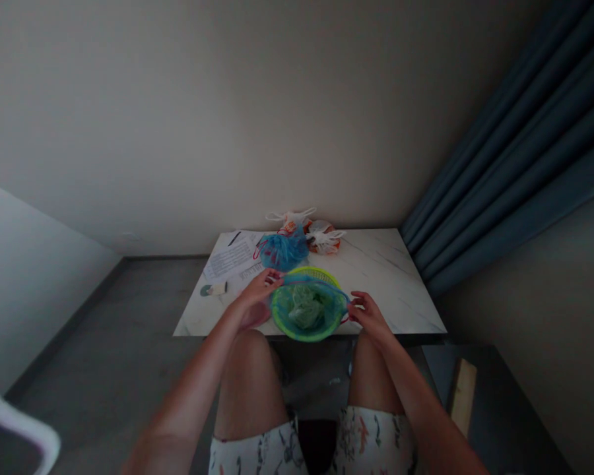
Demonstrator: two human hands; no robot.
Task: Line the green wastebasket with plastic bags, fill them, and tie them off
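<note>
A yellow-green plastic basket [283, 324] stands at the table's front edge between my hands. Spread across its opening is a thin blue plastic bag [334, 314], and inside lies a crumpled pale green, see-through bag [307, 309] with something leafy-looking in it. My left hand [263, 287] pinches the blue bag's rim at the upper left. On the right, my right hand [367, 311] has thumb and fingers closed on the opposite side of that rim. A red drawstring shows beside the right fingers. Partly under my left forearm sits a pinkish, translucent thing [255, 315].
Behind the basket are a knotted blue bag [282, 251] and two white-and-orange plastic bags [323, 237]. Printed sheets [231, 257] and a small pale object [218, 288] lie at left on the marble-patterned table [396, 284]. A wooden block [462, 396] rests on a dark surface at right.
</note>
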